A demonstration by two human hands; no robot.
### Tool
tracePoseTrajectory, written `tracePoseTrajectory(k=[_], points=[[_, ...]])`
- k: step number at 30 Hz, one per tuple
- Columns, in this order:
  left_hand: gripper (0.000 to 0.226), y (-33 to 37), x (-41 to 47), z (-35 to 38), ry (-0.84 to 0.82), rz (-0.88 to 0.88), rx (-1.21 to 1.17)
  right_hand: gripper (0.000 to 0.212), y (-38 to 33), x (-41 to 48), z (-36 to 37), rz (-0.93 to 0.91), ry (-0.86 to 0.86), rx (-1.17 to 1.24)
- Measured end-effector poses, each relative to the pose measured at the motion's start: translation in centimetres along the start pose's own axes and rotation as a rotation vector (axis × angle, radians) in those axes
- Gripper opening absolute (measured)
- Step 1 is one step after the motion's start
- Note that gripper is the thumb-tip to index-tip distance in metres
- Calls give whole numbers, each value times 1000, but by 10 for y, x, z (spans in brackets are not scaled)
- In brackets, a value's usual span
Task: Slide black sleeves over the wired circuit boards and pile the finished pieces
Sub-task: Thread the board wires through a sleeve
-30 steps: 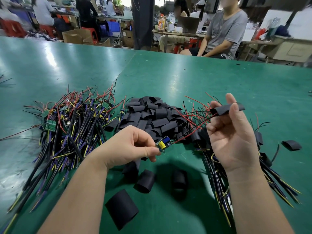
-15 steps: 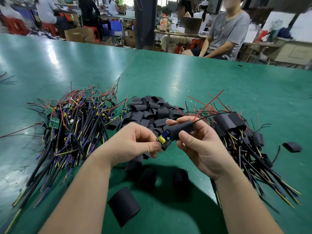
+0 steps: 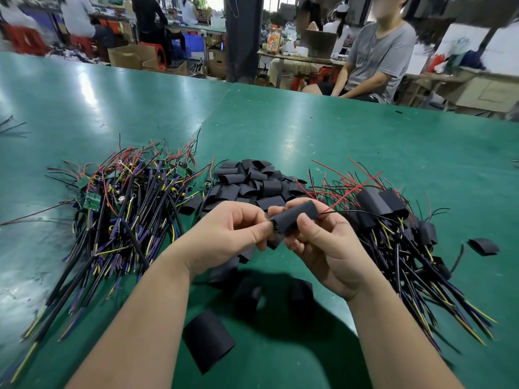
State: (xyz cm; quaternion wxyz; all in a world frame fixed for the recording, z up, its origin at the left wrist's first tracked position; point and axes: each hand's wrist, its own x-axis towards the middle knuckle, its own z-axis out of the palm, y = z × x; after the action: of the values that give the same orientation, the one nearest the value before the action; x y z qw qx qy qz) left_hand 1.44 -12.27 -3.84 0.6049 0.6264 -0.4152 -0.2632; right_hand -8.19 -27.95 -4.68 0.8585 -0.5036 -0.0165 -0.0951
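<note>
Centre of the frame: your left hand (image 3: 233, 234) and right hand (image 3: 323, 248) meet above the green table (image 3: 365, 136), with one black sleeve (image 3: 295, 217) between them.
Left hand: your thumb and forefinger are closed in a pinch at the sleeve's left mouth, seemingly on the end of the circuit board (image 3: 273, 224). Too little of the board shows to be sure.
Right hand: your thumb is in front and your fingers curl behind, wrapped round the sleeve's middle.
Sleeve axis: it runs left to right across the frame, with the right end slightly higher. Red and black wires (image 3: 345, 204) come out of that end.
Look of the piece: a matte black tube, somewhat flattened. The board is almost wholly covered, so the sliding is probably nearly done.
Finished pile (image 3: 393, 220): right of centre, just beside your right hand.
What the drop turns on: the pile lies to the right, roughly along the sleeve's axis. Your right hand is the nearer one, and it holds the sleeve.
Bare boards (image 3: 126, 206): a tangle left of centre, well apart from the finished ones.
Empty sleeves (image 3: 252, 183): a heap just above your hands.
</note>
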Motion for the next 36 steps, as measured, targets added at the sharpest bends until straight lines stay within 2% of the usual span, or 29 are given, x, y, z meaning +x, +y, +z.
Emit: tracePoseTrajectory(k=[2,6,10,12,18,22,25,27,29,31,32,34,36], points=[[20,0,1,1,-3,10,-54,23,1,1,0,-1,11,46],[24,-2,3,4,62,32,-24,35,3,2,0,-33,35,34],[33,-11,7,8,224,30,243,31,9,5,3,-96,128,-92],[34,-14,9,10,275,4,270,31,12,6,4,-113,167,-147],[25,-14,10,11,279,-89,136,32,11,5,4,-93,166,-152],[24,-14,10,10,242,-136,128,31,13,4,5,-54,206,-152],[23,-12,9,8,230,-144,0,36,10,7,10,-36,275,-4],[33,-8,9,2,285,-141,-184,40,-1,11,11,-51,365,162],[36,-6,11,-7,424,-134,-284,35,-19,14,6,-117,466,183],[25,-10,15,-17,653,-130,-271,23,-42,12,-2,-204,552,53],[20,-12,15,-22,783,-145,-184,19,-54,9,-8,-256,588,-46],[17,-20,14,-32,978,-191,191,13,-78,1,-22,-369,703,-363],[16,-27,8,-37,1028,-263,602,12,-96,-6,-42,-397,907,-815]])
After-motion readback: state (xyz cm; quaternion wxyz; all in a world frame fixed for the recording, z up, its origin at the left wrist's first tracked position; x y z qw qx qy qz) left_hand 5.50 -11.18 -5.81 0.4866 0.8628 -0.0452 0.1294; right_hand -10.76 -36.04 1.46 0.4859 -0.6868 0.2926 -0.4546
